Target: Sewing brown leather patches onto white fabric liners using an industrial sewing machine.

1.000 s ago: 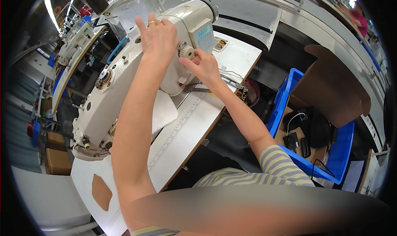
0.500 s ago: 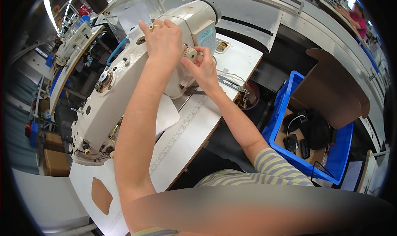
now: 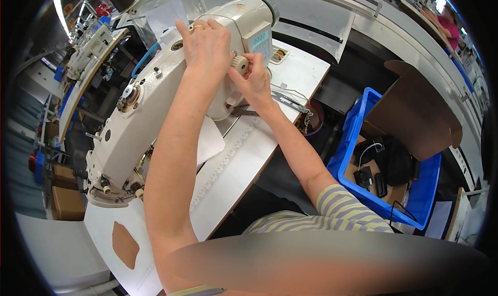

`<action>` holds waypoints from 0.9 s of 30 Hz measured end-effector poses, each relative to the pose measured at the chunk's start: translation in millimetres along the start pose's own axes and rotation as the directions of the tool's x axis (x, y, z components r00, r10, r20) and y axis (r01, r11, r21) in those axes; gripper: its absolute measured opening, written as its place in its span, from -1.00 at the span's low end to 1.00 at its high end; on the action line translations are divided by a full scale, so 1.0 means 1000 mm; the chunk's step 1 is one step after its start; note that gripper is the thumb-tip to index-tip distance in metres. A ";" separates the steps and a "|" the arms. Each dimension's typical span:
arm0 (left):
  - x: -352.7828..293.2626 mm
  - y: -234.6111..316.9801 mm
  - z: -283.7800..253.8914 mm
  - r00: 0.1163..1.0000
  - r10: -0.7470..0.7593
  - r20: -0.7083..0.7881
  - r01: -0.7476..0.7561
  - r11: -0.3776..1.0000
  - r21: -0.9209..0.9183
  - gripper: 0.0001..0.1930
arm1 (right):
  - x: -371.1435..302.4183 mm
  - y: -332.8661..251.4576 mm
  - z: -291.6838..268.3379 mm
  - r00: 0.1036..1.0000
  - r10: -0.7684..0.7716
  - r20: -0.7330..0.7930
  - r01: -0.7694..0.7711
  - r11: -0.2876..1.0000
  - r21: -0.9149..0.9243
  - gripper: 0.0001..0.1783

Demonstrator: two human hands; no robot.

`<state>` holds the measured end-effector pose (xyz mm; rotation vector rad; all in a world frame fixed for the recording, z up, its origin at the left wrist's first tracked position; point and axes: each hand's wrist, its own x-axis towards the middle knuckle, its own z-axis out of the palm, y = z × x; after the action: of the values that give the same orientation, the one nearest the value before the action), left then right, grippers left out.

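A white industrial sewing machine [image 3: 150,96] stands on a white table. My right hand [image 3: 252,83] pinches the ribbed cream dial [image 3: 239,64] on its front, thumb below and fingers at the dial's right side. Over the top of the machine body lies my left hand [image 3: 207,47], a ring on one finger, the little finger spread away and other fingers bent over the far side. Its fingertips and thumb are mostly hidden. Right of the dial is a control panel with a lit display [image 3: 261,38].
A ruler strip [image 3: 225,163] runs along the white tabletop [image 3: 236,158]. A brown diamond-shaped patch [image 3: 125,245] shows at the near left. On the right, a blue crate [image 3: 340,158] holds black devices and an open cardboard flap [image 3: 415,109]. Another person [image 3: 448,29] sits far right.
My right fingers have shifted slightly around the dial and look more bent. The left hand stays on the machine top. The whole view has moved a little.
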<state>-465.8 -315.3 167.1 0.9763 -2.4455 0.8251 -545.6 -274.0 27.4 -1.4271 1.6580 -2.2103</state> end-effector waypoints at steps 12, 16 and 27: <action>0.002 0.004 -0.008 0.999 0.009 0.038 -0.006 0.997 -0.078 -0.42 | 0.004 0.004 -0.009 0.996 -0.078 0.031 0.080 0.995 -0.061 -0.45; 0.004 0.001 -0.006 0.999 0.015 0.052 -0.012 0.998 -0.059 -0.37 | 0.005 0.004 -0.006 0.998 -0.028 0.056 0.029 0.999 -0.023 -0.45; -0.044 -0.002 0.002 0.933 0.000 -0.361 -0.013 0.999 -0.035 -0.42 | -0.006 -0.019 -0.045 0.980 -0.152 0.132 0.178 0.958 -0.225 -0.37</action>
<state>-434.8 -295.9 142.9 0.7283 -2.1401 0.8724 -563.7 -229.1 37.5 -1.7740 1.8773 -2.0168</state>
